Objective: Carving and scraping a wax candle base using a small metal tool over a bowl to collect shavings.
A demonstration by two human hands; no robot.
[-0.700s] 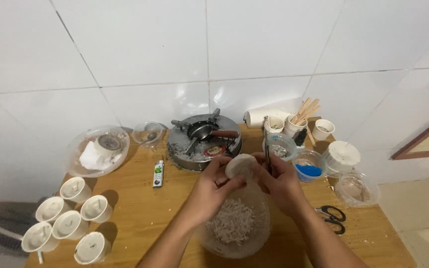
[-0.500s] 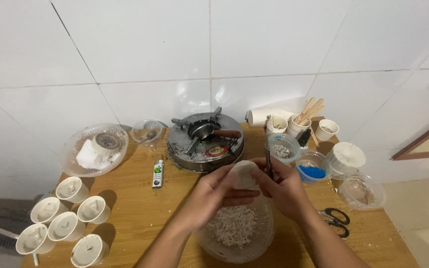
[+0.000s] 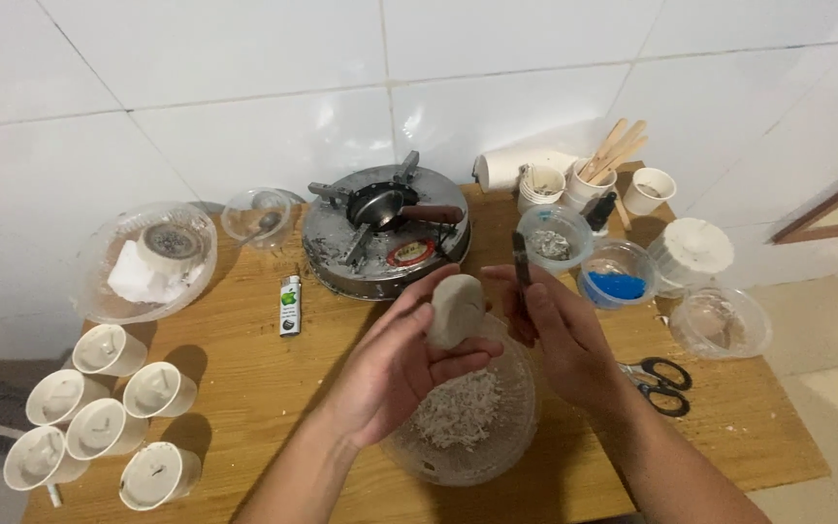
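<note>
My left hand (image 3: 402,367) grips a pale rounded lump of wax (image 3: 457,309) above a clear bowl (image 3: 497,446) holding white shavings (image 3: 458,419). My right hand (image 3: 560,335) is closed around a small dark-bladed knife (image 3: 521,258) that points up, just right of the lump and apart from it. Both hands hover over the near middle of the wooden table (image 3: 244,388).
A round metal stove (image 3: 385,233) with a small pan stands at the back. Several white cups (image 3: 99,417) cluster at the left, a lighter (image 3: 290,305) lies nearby, scissors (image 3: 660,380) lie at the right, and clear tubs with blue and grey contents (image 3: 615,277) stand behind them.
The knife has come off the lump and now points upward. My hands have parted slightly, still over the bowl.
</note>
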